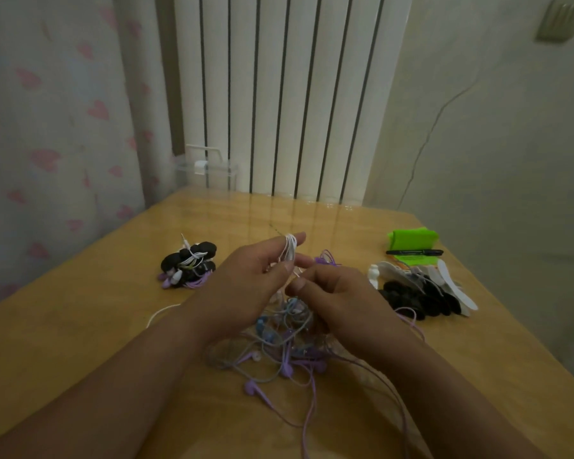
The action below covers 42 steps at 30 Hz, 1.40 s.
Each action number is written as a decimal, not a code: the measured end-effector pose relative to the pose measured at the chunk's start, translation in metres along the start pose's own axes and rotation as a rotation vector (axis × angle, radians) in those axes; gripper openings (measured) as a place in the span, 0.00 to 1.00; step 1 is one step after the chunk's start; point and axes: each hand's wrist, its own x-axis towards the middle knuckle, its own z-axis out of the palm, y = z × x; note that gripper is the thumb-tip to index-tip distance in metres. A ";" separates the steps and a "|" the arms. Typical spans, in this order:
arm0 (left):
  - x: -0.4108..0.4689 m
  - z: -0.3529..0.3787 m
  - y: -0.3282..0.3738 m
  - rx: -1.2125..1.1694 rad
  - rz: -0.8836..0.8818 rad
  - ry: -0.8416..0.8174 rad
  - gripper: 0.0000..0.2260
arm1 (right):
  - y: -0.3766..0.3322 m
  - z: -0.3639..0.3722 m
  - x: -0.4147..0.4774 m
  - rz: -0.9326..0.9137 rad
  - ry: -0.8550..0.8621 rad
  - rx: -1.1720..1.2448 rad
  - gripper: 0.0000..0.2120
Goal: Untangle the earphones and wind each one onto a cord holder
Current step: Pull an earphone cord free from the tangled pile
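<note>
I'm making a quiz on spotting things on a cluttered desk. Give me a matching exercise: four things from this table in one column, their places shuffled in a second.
1. white cord
2. black pen
3. wound earphones
4. purple and blue tangle

a. below the left hand and the right hand
b. on the table, left of both hands
c. looped round the left hand
d. lying on the green object

Pairs: 1-c, 2-d, 3-b, 4-a

On the table (80,326) before us the tangle of earphones (279,356) lies in the middle. Left of it sits a pile of wound earphones (189,265); right of it a heap of cord holders (421,296), with a pen (413,252) behind them.
</note>
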 end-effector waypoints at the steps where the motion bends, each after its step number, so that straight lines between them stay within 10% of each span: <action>1: 0.001 0.000 -0.004 0.088 0.020 -0.028 0.16 | 0.000 -0.002 0.000 -0.016 0.016 -0.028 0.12; 9: 0.001 -0.005 -0.008 0.353 0.032 -0.166 0.10 | -0.004 -0.019 0.000 -0.050 0.130 0.042 0.05; 15: -0.002 -0.012 0.005 -0.167 -0.036 -0.386 0.13 | -0.005 -0.026 0.001 0.082 0.015 0.597 0.07; 30: -0.007 -0.006 0.013 -0.417 -0.024 -0.533 0.17 | -0.001 -0.018 0.003 0.141 -0.059 0.781 0.04; 39: -0.002 -0.004 0.015 -0.636 -0.038 -0.194 0.18 | 0.001 0.001 0.004 0.213 -0.168 0.799 0.10; 42: 0.001 -0.003 0.013 -0.571 -0.027 -0.035 0.17 | -0.002 0.006 0.000 0.140 -0.084 0.345 0.12</action>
